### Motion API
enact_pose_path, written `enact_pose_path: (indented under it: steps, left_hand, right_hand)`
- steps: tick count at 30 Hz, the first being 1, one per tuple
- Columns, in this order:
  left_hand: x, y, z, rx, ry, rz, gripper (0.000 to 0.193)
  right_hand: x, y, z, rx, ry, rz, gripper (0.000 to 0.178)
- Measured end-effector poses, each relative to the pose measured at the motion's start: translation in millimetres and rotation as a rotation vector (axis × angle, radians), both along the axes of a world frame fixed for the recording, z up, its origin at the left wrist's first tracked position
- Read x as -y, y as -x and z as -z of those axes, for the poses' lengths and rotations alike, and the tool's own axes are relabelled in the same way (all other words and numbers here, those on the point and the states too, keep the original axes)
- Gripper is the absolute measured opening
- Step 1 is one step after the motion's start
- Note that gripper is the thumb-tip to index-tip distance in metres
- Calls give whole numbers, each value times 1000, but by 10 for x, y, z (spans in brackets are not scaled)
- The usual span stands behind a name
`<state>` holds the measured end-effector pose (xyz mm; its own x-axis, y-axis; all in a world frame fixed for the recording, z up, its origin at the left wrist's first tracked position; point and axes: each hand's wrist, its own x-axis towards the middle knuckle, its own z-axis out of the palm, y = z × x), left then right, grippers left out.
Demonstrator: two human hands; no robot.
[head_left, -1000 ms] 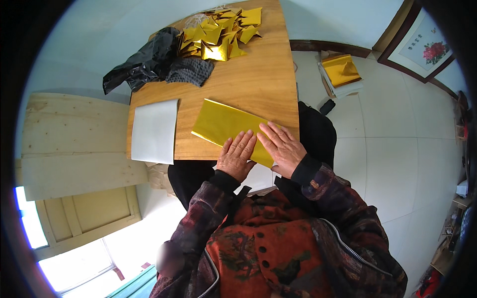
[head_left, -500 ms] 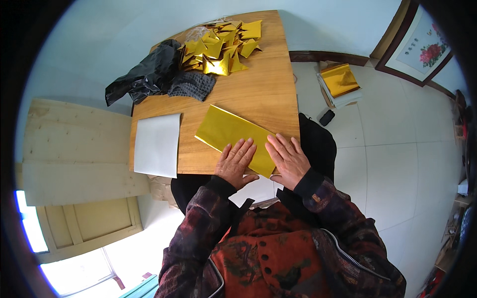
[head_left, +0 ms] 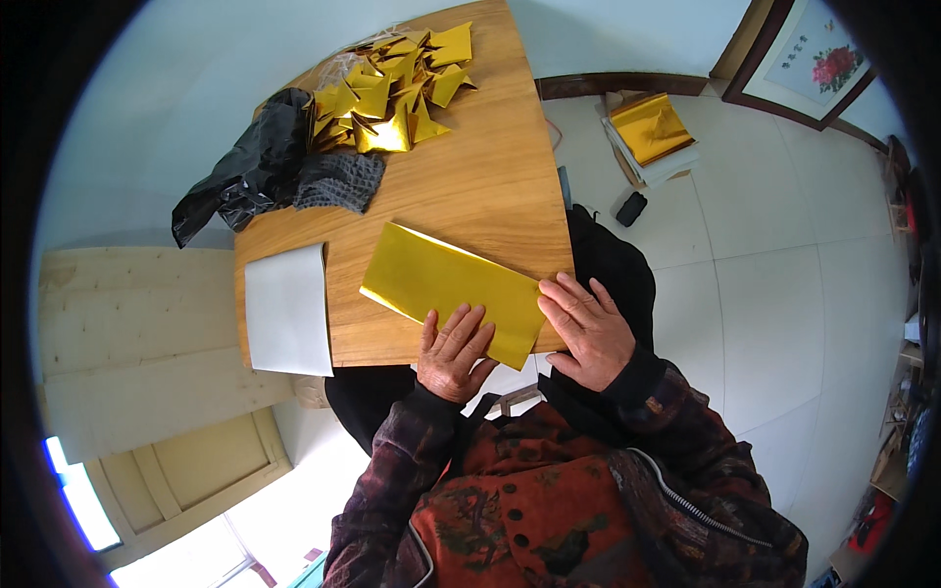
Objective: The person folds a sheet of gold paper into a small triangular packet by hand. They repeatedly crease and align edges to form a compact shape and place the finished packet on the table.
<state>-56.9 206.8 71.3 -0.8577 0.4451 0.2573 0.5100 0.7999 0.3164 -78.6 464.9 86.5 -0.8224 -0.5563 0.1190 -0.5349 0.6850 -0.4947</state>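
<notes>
A sheet of shiny gold paper (head_left: 446, 284), folded into a long rectangle, lies slantwise near the front edge of the wooden table (head_left: 490, 176). My left hand (head_left: 454, 355) rests with outstretched fingers on its near long edge. At its right end is my right hand (head_left: 591, 328), fingers extended, the fingertips at the paper's right corner and the palm off the paper. Neither hand grips anything. Left of the gold paper, a pale grey sheet (head_left: 287, 309) lies flat at the table's left side.
Many folded gold paper pieces (head_left: 392, 88) are heaped at the table's far end. Beside them lie a black plastic bag (head_left: 250, 157) and a dark grey knitted cloth (head_left: 338, 181). On the floor at right are a gold-topped paper stack (head_left: 649, 132) and a small black object (head_left: 631, 208).
My right hand has shifted right, from lying over the paper to its right end. My left hand stays on the near edge. The whole view has shifted slightly.
</notes>
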Motion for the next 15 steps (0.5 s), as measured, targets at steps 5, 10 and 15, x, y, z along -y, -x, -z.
enact_pose_path:
  steps: [5,10,15]
  left_hand:
    - [-17,-13,-21,6,-60,-3,36]
    - [-44,-1,-81,130,-218,-91,26]
    - [-87,45,-86,298,-576,-236,17]
  right_hand:
    - [-11,16,-16,28,23,9,70]
    - [-57,76,-26,71,166,40,63]
    - [-56,185,26,69,256,106,46]
